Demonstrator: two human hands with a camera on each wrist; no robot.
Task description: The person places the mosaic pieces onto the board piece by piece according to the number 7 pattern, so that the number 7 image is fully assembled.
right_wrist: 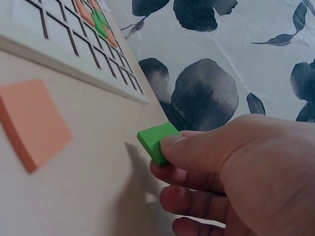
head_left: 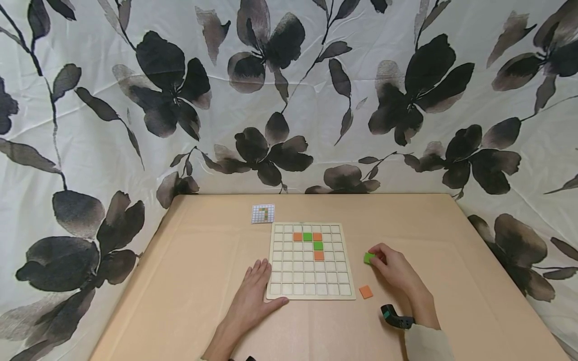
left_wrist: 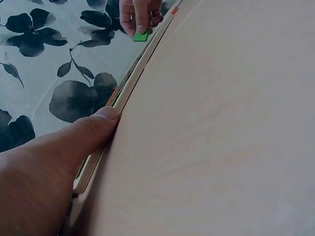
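Between thumb and fingers, my right hand [head_left: 392, 265] pinches a green square tile [right_wrist: 158, 140], held a little above the table to the right of the grid board [head_left: 275, 291]. My left hand [head_left: 253, 292] lies along the board's left side, its thumb [left_wrist: 106, 114] touching the front edge near the lower left corner. In the board's upper part sit orange and green tiles: a short row, then a green tile [head_left: 318, 245] and an orange tile [head_left: 319, 255] below its right end. A loose orange tile [right_wrist: 37, 120] lies on the table beside the board's lower right corner.
A small card [head_left: 263, 213] with a printed grid pattern lies beyond the board's upper left corner. The wooden table [head_left: 203, 240] meets a floral cloth [head_left: 316, 100] hanging behind it. A dark band [head_left: 396, 317] is on the right wrist.
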